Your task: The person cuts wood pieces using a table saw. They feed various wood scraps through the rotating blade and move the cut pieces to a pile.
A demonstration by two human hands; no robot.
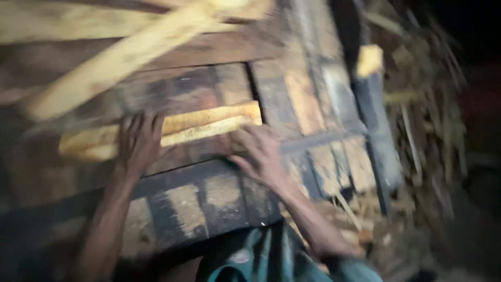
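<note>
A pale yellow split piece of wood [198, 125] lies across a dark, worn plank surface [219, 203]. My left hand [138, 141] rests flat on its left half, fingers spread over it. My right hand [258, 154] presses beside and under its right end, fingers curled against the edge. The whole picture is blurred by motion, so the exact grip of either hand is unclear.
A long pale wooden pole [120, 60] slants across the upper left. A dark upright post [376, 120] with a yellow block on top stands at the right. Behind it lies a heap of sticks and scraps [428, 115]. Teal cloth [261, 261] shows at the bottom.
</note>
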